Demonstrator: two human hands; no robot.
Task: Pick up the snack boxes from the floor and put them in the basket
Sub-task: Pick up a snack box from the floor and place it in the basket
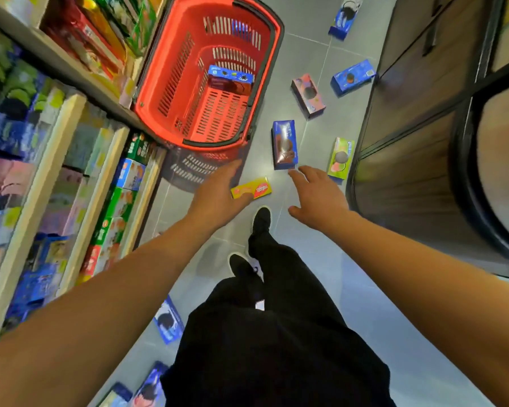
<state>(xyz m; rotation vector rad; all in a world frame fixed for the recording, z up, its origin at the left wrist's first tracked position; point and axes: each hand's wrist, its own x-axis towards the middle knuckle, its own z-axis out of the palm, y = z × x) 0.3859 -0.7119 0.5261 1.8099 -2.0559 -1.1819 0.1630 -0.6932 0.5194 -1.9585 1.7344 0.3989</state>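
Observation:
A red basket [153, 92] stands on the grey floor by the left shelves, with a blue snack box [231, 74] inside it. Several snack boxes lie on the floor: a yellow-red one [254, 188], a dark blue one [284, 143], a green one [341, 157], a pink one [308, 95] and two blue ones [352, 77], [345, 16]. My left hand [218, 198] hovers open, fingers spread, at the yellow-red box's left end. My right hand [318, 195] is open too, its fingertips close to the dark blue box's near end.
Shelves [71, 160] full of packaged snacks line the left side. A dark wooden cabinet [417, 127] runs along the right. My legs and black shoes [260, 220] stand in the aisle. More blue boxes [168, 321] lie on the floor near my left leg.

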